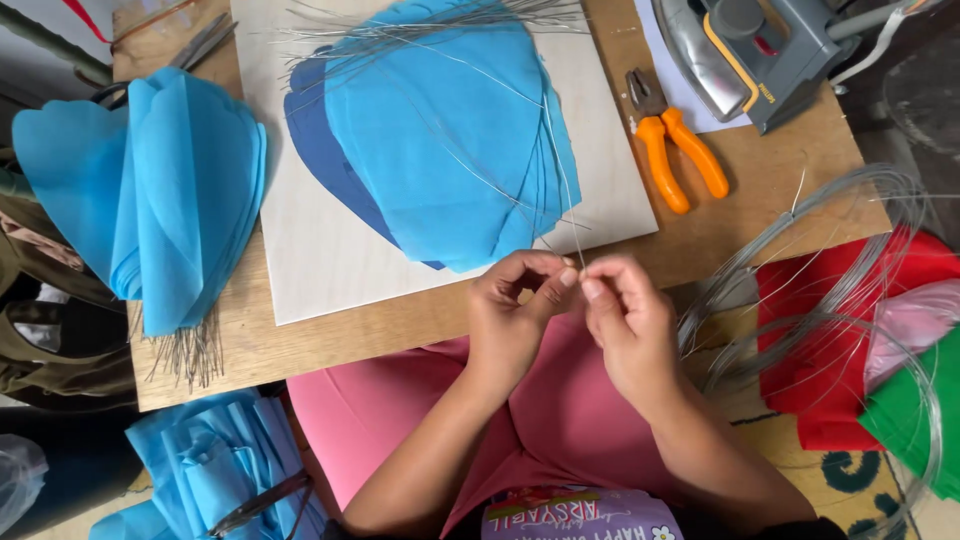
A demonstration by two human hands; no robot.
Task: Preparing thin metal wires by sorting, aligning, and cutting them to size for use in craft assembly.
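My left hand [515, 305] and my right hand [625, 315] meet at the table's front edge, fingertips pinching the near end of a thin grey wire [563, 170]. The wire runs up across a stack of light blue petal-shaped sheets [450, 130] lying on a pale board [320, 250]. More thin wires [420, 25] fan over the top of the stack. A darker blue sheet [325, 160] shows under the stack's left side.
Orange-handled pliers [675, 145] lie right of the board. A grey iron [750, 50] sits at the back right. A coil of wire [820, 270] hangs over red, pink and green sheets [850, 340]. Wired blue petals [150, 190] lie at left; scissors [200, 40] behind.
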